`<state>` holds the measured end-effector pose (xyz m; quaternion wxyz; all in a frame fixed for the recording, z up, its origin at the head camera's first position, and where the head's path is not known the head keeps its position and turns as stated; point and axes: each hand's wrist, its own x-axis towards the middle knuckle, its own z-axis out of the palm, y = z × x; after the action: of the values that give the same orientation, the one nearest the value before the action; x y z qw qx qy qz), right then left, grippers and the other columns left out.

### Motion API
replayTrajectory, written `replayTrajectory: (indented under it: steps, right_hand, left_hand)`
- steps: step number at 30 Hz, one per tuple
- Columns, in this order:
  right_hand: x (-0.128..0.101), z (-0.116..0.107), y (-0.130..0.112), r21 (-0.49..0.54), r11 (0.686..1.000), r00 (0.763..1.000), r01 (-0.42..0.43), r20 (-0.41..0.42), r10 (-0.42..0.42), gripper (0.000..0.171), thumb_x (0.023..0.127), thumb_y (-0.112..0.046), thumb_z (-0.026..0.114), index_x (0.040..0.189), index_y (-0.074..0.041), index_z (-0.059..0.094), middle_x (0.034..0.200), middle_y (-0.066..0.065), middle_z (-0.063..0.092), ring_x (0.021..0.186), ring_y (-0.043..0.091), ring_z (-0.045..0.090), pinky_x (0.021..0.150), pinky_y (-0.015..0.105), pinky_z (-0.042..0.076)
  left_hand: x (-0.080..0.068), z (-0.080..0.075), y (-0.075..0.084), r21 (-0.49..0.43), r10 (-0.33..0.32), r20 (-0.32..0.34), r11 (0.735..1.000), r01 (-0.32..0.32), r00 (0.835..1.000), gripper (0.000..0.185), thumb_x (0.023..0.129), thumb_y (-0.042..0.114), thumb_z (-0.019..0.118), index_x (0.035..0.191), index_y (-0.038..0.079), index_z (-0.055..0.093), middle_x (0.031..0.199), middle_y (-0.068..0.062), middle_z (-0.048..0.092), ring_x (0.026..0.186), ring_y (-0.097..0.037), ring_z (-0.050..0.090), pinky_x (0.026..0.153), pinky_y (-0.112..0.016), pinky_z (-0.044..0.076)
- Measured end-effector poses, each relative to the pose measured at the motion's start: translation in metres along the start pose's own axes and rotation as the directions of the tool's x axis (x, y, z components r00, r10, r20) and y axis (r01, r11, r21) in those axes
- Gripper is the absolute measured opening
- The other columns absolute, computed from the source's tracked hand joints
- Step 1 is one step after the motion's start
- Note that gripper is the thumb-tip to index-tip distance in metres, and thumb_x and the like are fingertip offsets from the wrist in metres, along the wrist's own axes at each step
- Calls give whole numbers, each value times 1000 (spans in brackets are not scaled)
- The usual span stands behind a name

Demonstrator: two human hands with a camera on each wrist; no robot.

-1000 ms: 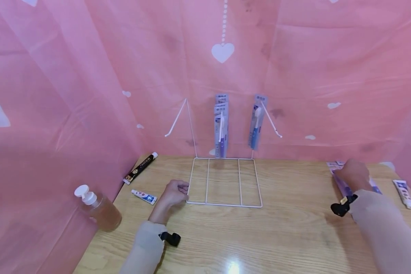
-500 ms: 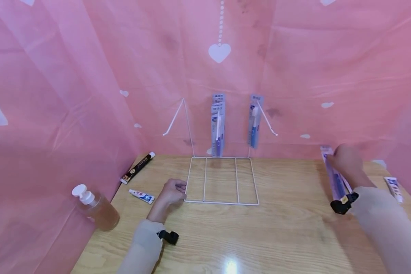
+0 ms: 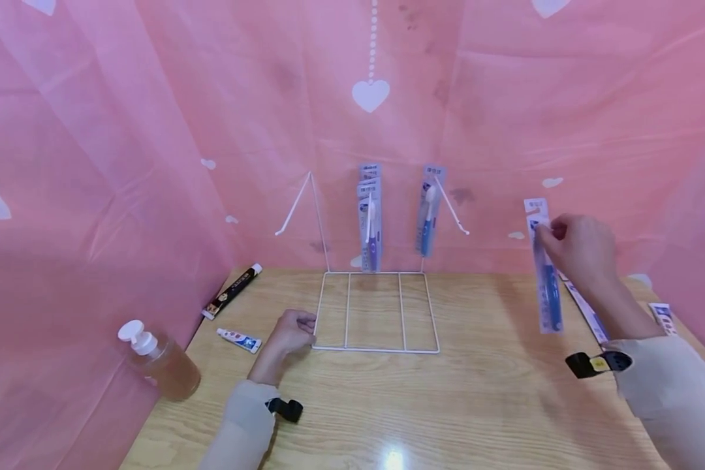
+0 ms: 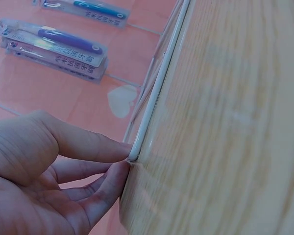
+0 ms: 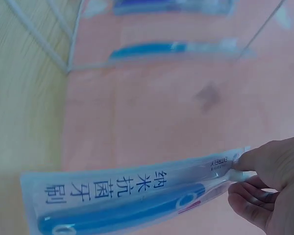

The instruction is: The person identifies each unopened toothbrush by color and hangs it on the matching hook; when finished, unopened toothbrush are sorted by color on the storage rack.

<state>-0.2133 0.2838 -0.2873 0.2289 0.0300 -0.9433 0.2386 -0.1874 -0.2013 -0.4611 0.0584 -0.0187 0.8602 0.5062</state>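
My right hand [image 3: 576,248] pinches the top of a packaged blue toothbrush [image 3: 545,274] and holds it hanging in the air at the right; the same pack [image 5: 132,200] shows in the right wrist view. A white wire rack [image 3: 376,313] stands at the table's back centre. Purple toothbrush packs [image 3: 369,219] hang on its middle hook and a blue toothbrush pack [image 3: 427,212] on the right one; its left hook [image 3: 294,205] is bare. My left hand [image 3: 290,331] rests at the rack's front left corner, fingers curled, fingertips [image 4: 120,154] touching the wire [image 4: 157,93].
A pump bottle of amber liquid [image 3: 158,362] stands at the table's left edge. A small toothpaste tube [image 3: 239,340] and a black tube [image 3: 231,292] lie left of the rack. More packs [image 3: 587,313] and a tube [image 3: 660,316] lie at the right. Pink cloth surrounds the table.
My right hand has lifted a blue toothbrush pack off the table at the right and raised it up and leftward. My left hand has stayed at the rack's corner.
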Motion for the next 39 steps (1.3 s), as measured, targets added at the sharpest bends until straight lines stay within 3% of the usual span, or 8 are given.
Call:
replayTrajectory:
  steps: [7,12,21,25,31,39]
  right_hand:
    - [-20,-18,-47,18,994,986,107,-130,-104,36,96,-26,62,100,9,69,85,24,67,65,32,60,47,16,37]
    - [-37,-27,-73,33,982,962,188,-208,-177,32,95,-24,65,100,8,70,86,22,67,70,32,61,57,8,33]
    - [-64,-28,-98,5,926,860,377,-372,-349,17,83,-11,77,91,3,73,78,14,70,63,22,61,65,1,33]
    - [-76,-25,-108,16,905,834,424,-396,-384,16,78,-7,80,89,2,73,77,11,70,62,16,60,67,0,35]
    - [-85,-19,-121,98,888,828,449,-420,-372,15,73,-4,82,85,-1,74,74,8,70,65,-2,57,67,0,40]
    - [-86,-8,-130,102,888,845,449,-372,-384,12,77,-5,81,85,-2,72,72,5,68,59,15,62,65,1,40]
  left_hand:
    - [0,-1,-5,3,22,-6,1000,-22,1000,49,68,-17,71,116,-11,64,93,-12,63,84,-23,60,74,-32,55]
    - [-1,-1,-5,9,5,1,1000,-5,1000,49,69,-16,71,117,-10,64,94,-11,63,86,-23,59,77,-33,54]
    - [-2,-1,-4,8,28,-8,1000,-28,1000,47,68,-17,70,114,-11,65,91,-12,63,84,-23,60,76,-34,54]
    - [-3,-1,-4,11,20,-6,1000,-20,1000,48,69,-17,71,116,-10,65,92,-11,63,85,-23,59,77,-34,54]
    - [-4,-1,-4,12,15,-1,1000,-15,1000,49,69,-17,71,117,-10,65,94,-12,62,86,-23,58,77,-35,54]
    - [-4,0,-1,20,38,-4,999,-38,999,50,68,-17,70,117,-11,64,93,-12,62,85,-23,59,76,-34,54]
